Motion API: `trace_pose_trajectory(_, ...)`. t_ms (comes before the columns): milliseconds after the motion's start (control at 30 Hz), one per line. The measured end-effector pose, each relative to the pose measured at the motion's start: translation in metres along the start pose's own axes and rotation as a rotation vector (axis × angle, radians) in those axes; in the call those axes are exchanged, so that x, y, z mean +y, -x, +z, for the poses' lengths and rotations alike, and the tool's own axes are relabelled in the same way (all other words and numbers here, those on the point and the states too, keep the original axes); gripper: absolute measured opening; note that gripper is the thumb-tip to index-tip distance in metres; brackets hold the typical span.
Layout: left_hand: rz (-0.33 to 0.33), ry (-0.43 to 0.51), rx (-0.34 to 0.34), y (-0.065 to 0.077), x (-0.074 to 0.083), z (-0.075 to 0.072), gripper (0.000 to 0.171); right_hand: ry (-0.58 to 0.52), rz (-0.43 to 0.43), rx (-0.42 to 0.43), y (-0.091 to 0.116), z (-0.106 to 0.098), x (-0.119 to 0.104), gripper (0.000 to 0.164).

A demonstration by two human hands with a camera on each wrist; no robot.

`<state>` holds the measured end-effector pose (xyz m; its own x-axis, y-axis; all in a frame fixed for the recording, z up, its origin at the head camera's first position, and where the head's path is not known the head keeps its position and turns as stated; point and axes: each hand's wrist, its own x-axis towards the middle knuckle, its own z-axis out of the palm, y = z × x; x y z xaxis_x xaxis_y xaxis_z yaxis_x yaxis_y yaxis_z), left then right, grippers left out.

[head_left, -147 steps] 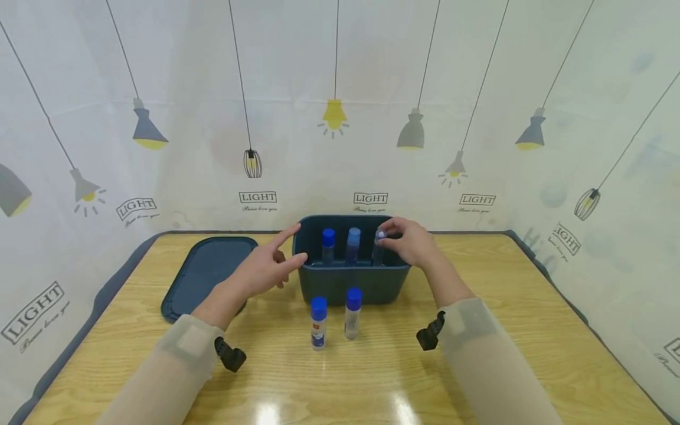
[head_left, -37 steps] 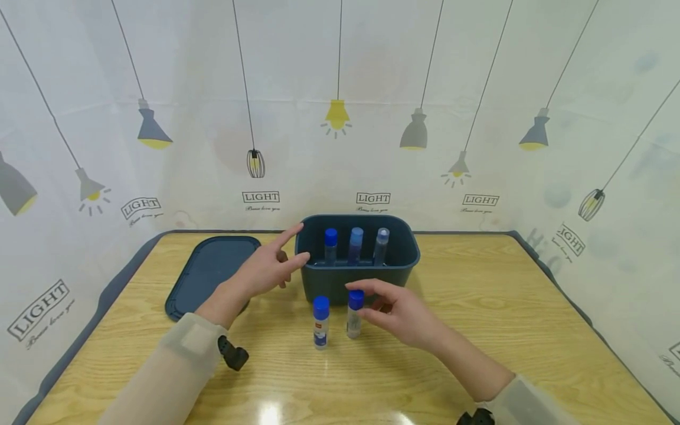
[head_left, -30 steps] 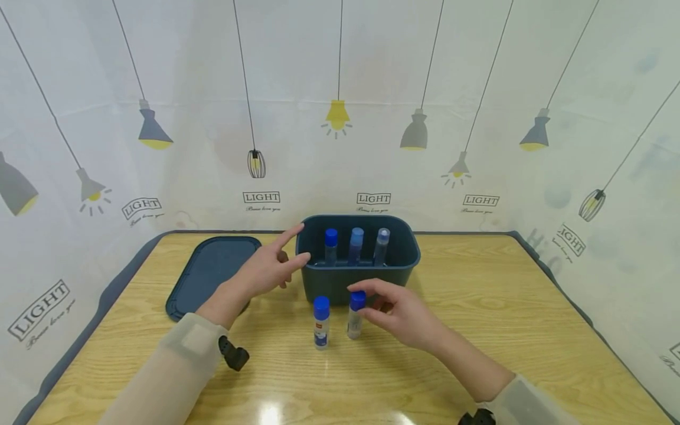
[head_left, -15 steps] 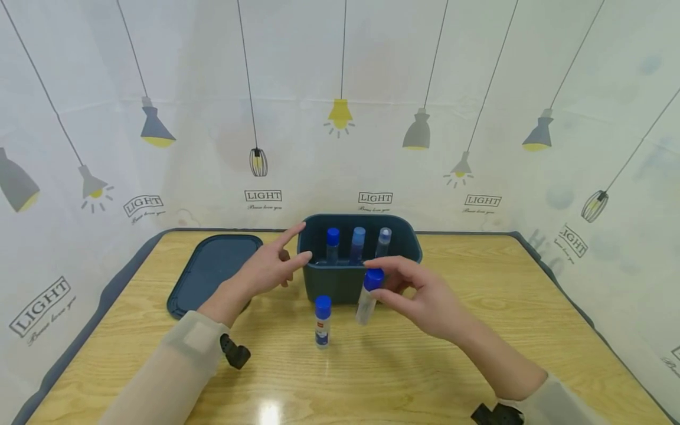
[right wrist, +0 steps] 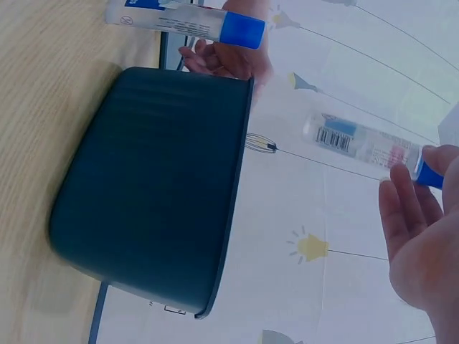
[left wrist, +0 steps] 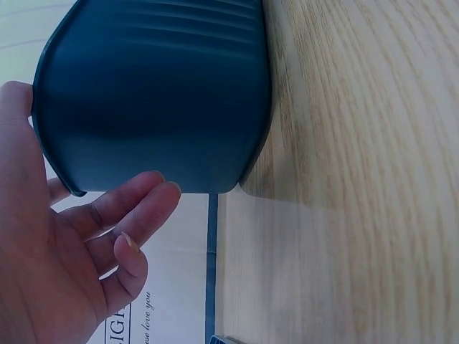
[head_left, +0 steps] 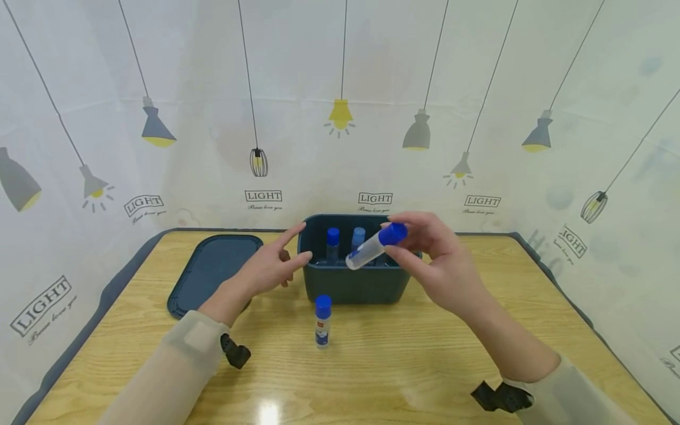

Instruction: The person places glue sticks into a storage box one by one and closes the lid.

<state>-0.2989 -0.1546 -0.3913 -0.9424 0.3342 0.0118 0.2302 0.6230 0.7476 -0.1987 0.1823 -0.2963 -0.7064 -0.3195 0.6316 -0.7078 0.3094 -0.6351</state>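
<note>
A glue stick (head_left: 369,251) with a blue cap is pinched by its cap in my right hand (head_left: 446,265). It is tilted over the front rim of the dark blue bin (head_left: 356,286), its base pointing left and down. My left hand (head_left: 265,268) touches the bin's left end, thumb and index finger extended at the rim. Inside the bin stand a blue-capped tube (head_left: 332,239) and a lighter blue-capped one (head_left: 358,237); the right part of the interior is mostly hidden behind my right hand and the glue stick. Another glue stick (head_left: 322,321) stands upright in front of the bin.
A dark blue lid (head_left: 212,268) lies flat on the wooden table (head_left: 404,366), left of the bin and partly behind my left forearm. Behind the table hangs a cloth (head_left: 297,77) printed with lamps.
My right hand moved from the bin to a standing glue stick, pinched its cap, lifted it and tilted it over the bin's rim. My left hand has stayed at the bin.
</note>
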Motion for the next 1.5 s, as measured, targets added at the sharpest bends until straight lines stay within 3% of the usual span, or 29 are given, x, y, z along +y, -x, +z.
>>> trace_pose_trajectory(267, 0.007, 0.005, 0.003, 0.0, -0.001, 0.0, 0.079, -0.029, 0.032, 0.086, -0.015, 0.002, 0.002, 0.042)
trace_pose_trajectory(467, 0.007, 0.006, 0.0, 0.0, -0.001, 0.0, 0.079, -0.029, 0.092, 0.057, -0.022, 0.008, 0.018, 0.043)
trace_pose_trajectory(700, -0.003, 0.003, -0.003, 0.001, -0.001, 0.0, 0.08, 0.076, 0.204, -0.006, -0.026, 0.019, 0.049, 0.044)
trace_pose_trajectory(900, -0.006, -0.003, -0.003, 0.001, 0.0, 0.001, 0.08, 0.124, 0.241, -0.034, -0.03, 0.03, 0.07, 0.043)
trace_pose_trajectory(1267, -0.016, -0.02, -0.002, -0.001, 0.001, -0.001, 0.079, 0.183, 0.266, -0.271, -0.05, 0.048, 0.082, 0.04)
trace_pose_trajectory(1500, -0.021, -0.012, -0.014, -0.001, -0.002, 0.0, 0.08, 0.187, 0.281, -0.347, -0.06, 0.059, 0.087, 0.037)
